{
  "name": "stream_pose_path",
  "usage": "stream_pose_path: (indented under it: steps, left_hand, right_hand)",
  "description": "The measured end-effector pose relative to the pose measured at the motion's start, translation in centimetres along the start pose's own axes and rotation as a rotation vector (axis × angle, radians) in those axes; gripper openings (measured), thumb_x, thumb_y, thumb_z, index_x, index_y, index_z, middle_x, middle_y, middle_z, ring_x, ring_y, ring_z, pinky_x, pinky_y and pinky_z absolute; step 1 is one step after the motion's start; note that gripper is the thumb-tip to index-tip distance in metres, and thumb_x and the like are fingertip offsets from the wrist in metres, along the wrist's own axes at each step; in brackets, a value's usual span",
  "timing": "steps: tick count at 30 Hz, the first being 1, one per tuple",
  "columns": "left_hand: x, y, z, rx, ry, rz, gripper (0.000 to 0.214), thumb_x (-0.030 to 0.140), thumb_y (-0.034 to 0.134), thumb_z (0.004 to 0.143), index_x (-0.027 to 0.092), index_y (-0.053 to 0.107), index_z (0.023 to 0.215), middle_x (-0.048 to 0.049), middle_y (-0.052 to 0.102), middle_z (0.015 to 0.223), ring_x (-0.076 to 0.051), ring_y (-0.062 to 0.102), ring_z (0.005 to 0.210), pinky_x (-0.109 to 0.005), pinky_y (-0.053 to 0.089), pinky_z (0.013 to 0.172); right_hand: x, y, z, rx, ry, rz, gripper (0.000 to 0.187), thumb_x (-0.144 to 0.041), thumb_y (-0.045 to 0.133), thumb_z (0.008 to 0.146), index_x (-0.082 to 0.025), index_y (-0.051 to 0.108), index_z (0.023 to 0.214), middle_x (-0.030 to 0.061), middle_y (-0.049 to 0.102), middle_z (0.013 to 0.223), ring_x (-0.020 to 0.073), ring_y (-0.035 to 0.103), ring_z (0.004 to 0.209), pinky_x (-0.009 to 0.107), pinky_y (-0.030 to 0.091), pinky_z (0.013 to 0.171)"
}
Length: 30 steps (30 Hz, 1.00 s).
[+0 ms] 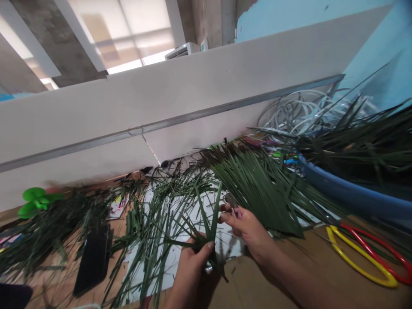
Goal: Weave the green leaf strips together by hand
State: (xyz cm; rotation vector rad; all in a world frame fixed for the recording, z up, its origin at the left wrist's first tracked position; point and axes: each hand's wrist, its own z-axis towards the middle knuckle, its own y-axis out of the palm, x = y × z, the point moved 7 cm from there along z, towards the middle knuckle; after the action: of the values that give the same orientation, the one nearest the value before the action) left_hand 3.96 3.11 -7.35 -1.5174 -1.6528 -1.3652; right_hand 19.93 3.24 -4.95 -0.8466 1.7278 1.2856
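L hand (193,268) & R hand (244,225) at a bunch of green palm strips (206,231), lower centre, over a cardboard table (254,285).
L hand closed round the bunch; R hand half-curled just beside it, fingertips (225,217) pinching something too blurred to tell. Big leaf pile (260,189) above the hands; blue tub (347,193) of leaves at right; red & yellow hoops (363,257) lower right; black phone (93,259) lower left.
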Motion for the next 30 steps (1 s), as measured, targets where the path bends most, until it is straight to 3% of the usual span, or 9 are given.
stream_pose_path:
  steps: [3, 6, 14, 19, 25, 30]
  left_hand:
    - [-0.5, 0.8, -0.2, -0.062, -0.029, -0.029, 0.035, 0.024, 0.088, 0.057, 0.015, 0.066, 0.082, -0.0051, 0.067, 0.077, -0.016, 0.061, 0.067, -0.026, 0.049, 0.064]
    - [-1.2, 1.1, -0.3, -0.074, -0.101, -0.087, 0.034, 0.027, 0.086, 0.062, 0.017, 0.062, 0.083, -0.0005, 0.062, 0.069, -0.013, 0.056, 0.059, -0.024, 0.046, 0.057]
    - [-1.7, -0.3, 0.9, -0.051, -0.027, -0.052, 0.034, 0.038, 0.083, 0.069, 0.018, 0.058, 0.078, 0.0036, 0.053, 0.058, -0.010, 0.050, 0.052, -0.020, 0.038, 0.051]
    - [-1.7, -0.6, 0.9, -0.044, 0.015, -0.095, 0.032, 0.036, 0.082, 0.070, 0.018, 0.057, 0.080, 0.0018, 0.058, 0.067, -0.012, 0.055, 0.061, -0.022, 0.043, 0.059]
    - [-0.5, -0.2, 0.3, 0.037, 0.025, -0.154, 0.032, 0.034, 0.080, 0.071, 0.019, 0.054, 0.079, 0.0062, 0.049, 0.060, -0.009, 0.048, 0.053, -0.020, 0.039, 0.052]
    - [-0.3, -0.5, 0.7, 0.029, 0.040, -0.185, 0.032, 0.034, 0.079, 0.073, 0.019, 0.051, 0.079, 0.0082, 0.044, 0.057, -0.008, 0.043, 0.050, -0.019, 0.037, 0.050]
  right_hand:
    - [0.2, -0.2, 0.1, 0.033, -0.025, 0.025, 0.040, -0.044, 0.086, 0.061, -0.018, 0.063, 0.081, -0.0004, 0.063, 0.074, 0.0177, 0.057, 0.073, 0.030, 0.044, 0.070]
    - [0.7, 0.0, 0.4, 0.004, -0.044, -0.036, 0.043, -0.049, 0.086, 0.057, -0.018, 0.060, 0.070, -0.0009, 0.060, 0.067, 0.0179, 0.056, 0.069, 0.032, 0.044, 0.069]
    - [1.5, 0.7, 0.3, -0.071, -0.048, -0.136, 0.040, -0.050, 0.084, 0.059, -0.018, 0.062, 0.067, 0.0010, 0.062, 0.066, 0.0189, 0.057, 0.067, 0.033, 0.044, 0.068]
    - [2.2, 0.2, 0.7, -0.044, -0.089, -0.185, 0.036, -0.048, 0.081, 0.062, -0.019, 0.059, 0.062, 0.0000, 0.060, 0.061, 0.0177, 0.053, 0.063, 0.033, 0.042, 0.067]
    - [2.0, 0.4, 0.3, -0.071, -0.125, -0.188, 0.033, -0.045, 0.080, 0.066, -0.019, 0.059, 0.062, -0.0006, 0.058, 0.060, 0.0168, 0.050, 0.062, 0.032, 0.039, 0.066]
    - [1.7, 0.8, -0.2, -0.094, -0.097, -0.152, 0.035, -0.048, 0.079, 0.069, -0.019, 0.059, 0.066, -0.0010, 0.055, 0.063, 0.0162, 0.049, 0.064, 0.030, 0.039, 0.065]
